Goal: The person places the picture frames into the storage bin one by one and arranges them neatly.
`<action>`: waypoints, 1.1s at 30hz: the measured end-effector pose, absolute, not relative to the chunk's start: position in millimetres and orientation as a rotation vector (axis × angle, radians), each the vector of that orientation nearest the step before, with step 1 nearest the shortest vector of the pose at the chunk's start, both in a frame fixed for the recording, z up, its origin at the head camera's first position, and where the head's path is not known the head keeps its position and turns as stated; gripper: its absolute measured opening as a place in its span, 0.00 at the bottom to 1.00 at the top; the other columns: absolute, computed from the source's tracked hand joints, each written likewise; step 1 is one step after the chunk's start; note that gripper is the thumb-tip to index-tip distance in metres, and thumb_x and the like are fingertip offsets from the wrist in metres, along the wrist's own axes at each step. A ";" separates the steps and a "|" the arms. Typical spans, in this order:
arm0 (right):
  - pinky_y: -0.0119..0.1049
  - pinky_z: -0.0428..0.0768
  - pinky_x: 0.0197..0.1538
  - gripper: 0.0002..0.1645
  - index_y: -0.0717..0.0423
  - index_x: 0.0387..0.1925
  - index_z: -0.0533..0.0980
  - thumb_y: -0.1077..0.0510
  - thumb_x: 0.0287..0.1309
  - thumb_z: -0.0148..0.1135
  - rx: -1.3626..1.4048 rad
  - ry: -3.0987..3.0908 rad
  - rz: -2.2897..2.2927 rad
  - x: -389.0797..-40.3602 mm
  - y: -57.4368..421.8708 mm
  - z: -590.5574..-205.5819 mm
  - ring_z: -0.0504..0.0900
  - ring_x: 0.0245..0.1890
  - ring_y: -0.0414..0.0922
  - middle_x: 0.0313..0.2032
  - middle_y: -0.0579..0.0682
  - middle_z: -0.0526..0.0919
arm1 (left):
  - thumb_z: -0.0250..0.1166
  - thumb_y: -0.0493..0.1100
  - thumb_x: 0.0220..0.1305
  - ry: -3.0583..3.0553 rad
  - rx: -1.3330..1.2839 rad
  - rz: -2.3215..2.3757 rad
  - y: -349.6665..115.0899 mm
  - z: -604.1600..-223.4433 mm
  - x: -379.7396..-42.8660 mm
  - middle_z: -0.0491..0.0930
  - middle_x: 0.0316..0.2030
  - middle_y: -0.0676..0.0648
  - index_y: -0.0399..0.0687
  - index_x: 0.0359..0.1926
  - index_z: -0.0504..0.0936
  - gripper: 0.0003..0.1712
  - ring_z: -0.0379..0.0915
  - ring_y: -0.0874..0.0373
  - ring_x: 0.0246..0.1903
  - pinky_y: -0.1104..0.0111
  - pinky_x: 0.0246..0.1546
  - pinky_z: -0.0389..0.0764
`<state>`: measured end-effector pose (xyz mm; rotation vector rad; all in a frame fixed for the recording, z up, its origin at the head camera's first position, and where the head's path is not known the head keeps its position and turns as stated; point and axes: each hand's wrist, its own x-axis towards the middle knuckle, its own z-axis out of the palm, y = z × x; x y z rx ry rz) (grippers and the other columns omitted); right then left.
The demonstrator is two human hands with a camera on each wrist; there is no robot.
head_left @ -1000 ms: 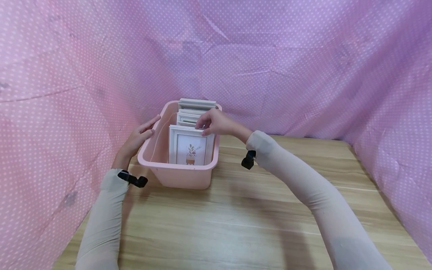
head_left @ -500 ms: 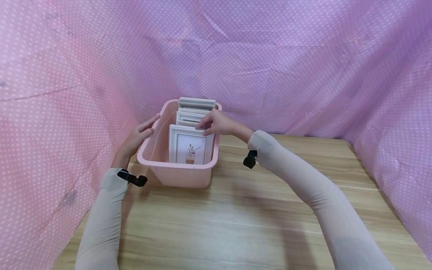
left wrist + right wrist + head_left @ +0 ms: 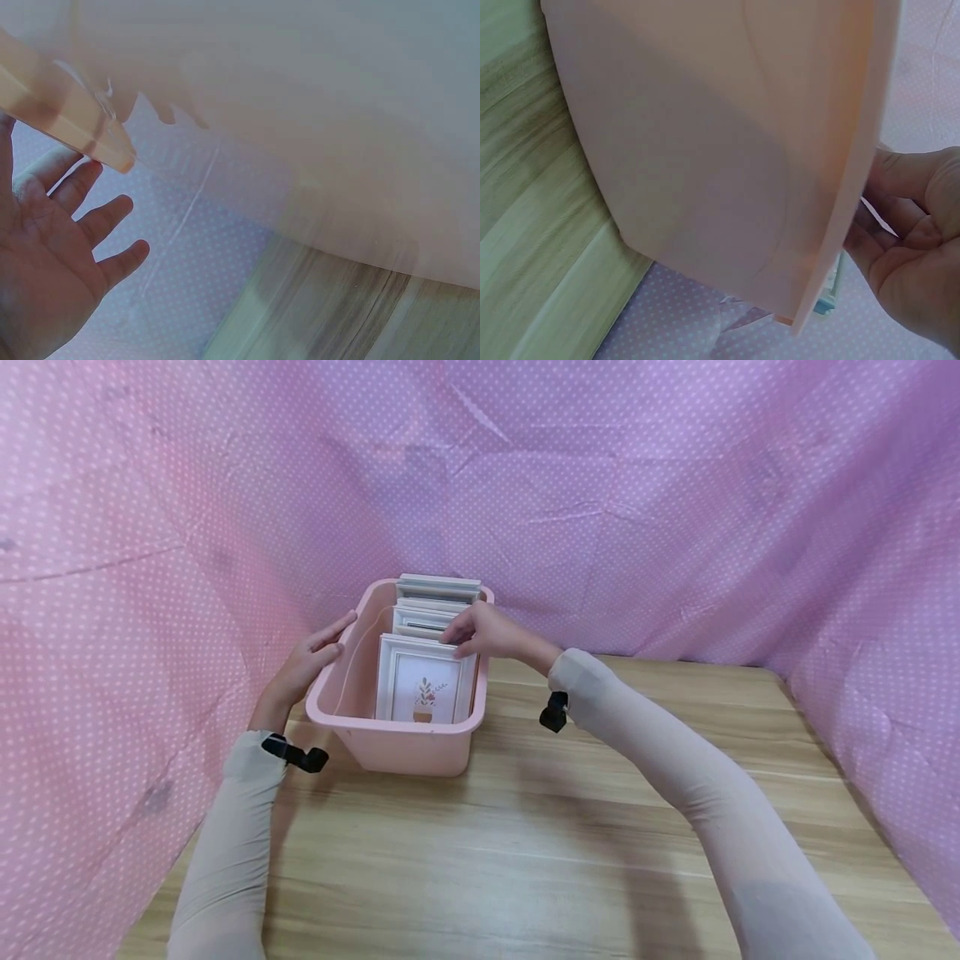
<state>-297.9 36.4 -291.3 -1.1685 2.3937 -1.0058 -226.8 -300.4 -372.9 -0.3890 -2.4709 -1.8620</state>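
Note:
A pink plastic bin (image 3: 397, 752) holds several white picture frames standing on edge. The front picture frame (image 3: 427, 681) shows a potted plant print. My right hand (image 3: 491, 633) pinches its top edge near the right corner, with the thumb in front and fingers behind. In the right wrist view the bin's wall (image 3: 682, 150) hides those fingertips. My left hand (image 3: 300, 672) rests along the bin's left rim. The left wrist view has that hand (image 3: 52, 262) with its fingers spread, fingertips against the underside of the rim (image 3: 82, 127).
More frames (image 3: 438, 585) stand toward the back of the bin, their tops above its rim. Pink polka-dot cloth (image 3: 600, 510) hangs close behind and at the left. The wood-grain table (image 3: 480, 860) extends in front and to the right.
The front picture frame and my right hand have shifted slightly to the right. My left hand stays at the rim.

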 end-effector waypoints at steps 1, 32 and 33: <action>0.36 0.84 0.56 0.14 0.65 0.47 0.86 0.71 0.57 0.70 -1.157 2.405 -1.001 -298.4 36.3 -292.3 0.87 0.52 0.51 0.50 0.60 0.88 | 0.48 0.38 0.79 -2.473 -0.388 -1.861 -300.2 -372.8 -226.7 0.47 0.81 0.45 0.49 0.80 0.55 0.32 0.41 0.48 0.81 0.86 0.60 0.67; 0.34 0.84 0.55 0.14 0.65 0.47 0.86 0.70 0.58 0.70 -1.167 2.407 -1.130 -296.2 40.5 -309.6 0.87 0.52 0.51 0.50 0.60 0.89 | 0.48 0.39 0.79 -2.498 -0.292 -1.852 -295.4 -367.9 -221.4 0.49 0.81 0.45 0.52 0.80 0.56 0.32 0.48 0.50 0.78 0.86 0.55 0.71; 0.34 0.85 0.54 0.13 0.66 0.47 0.86 0.70 0.58 0.70 -1.164 2.405 -1.144 -296.0 41.0 -310.3 0.87 0.51 0.51 0.49 0.60 0.89 | 0.49 0.39 0.79 -2.499 -0.293 -1.850 -295.4 -368.2 -221.7 0.49 0.81 0.45 0.52 0.80 0.56 0.32 0.49 0.50 0.78 0.86 0.56 0.71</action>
